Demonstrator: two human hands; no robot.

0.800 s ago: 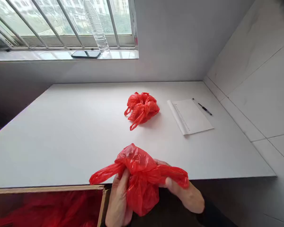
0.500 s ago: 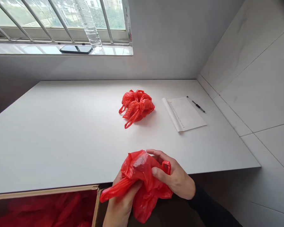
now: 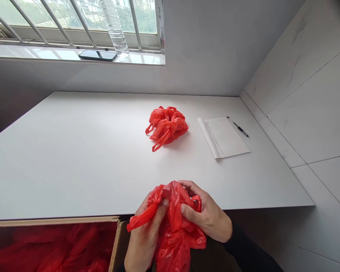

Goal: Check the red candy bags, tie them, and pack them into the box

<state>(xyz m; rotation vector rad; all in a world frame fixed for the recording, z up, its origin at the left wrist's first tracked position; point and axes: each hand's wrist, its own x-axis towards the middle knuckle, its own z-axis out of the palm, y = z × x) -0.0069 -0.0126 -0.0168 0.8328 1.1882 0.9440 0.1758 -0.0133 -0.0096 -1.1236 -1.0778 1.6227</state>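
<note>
A crumpled red plastic bag [image 3: 174, 223] hangs between my two hands at the table's front edge. My left hand [image 3: 147, 230] grips its left side, thumb pressed on the gathered film, with one loop sticking out to the left. On the other side my right hand [image 3: 205, 211] pinches the plastic between thumb and fingers, near a second handle loop. The lower part of the bag droops below the tabletop. Farther back on the table sit several knotted red bags [image 3: 170, 128], bunched together and apart from my hands.
An open cardboard box [image 3: 115, 241] full of red plastic bags stands at the lower left, against the white table [image 3: 73, 158]. A notepad [image 3: 225, 136] and a black pen [image 3: 239, 127] lie at the right. On the windowsill are a phone [image 3: 98, 55] and a water bottle [image 3: 116, 32].
My left thumb has moved up onto the bag's top, which is now more gathered. The bag's lower part hangs farther down. The view has shifted slightly.
</note>
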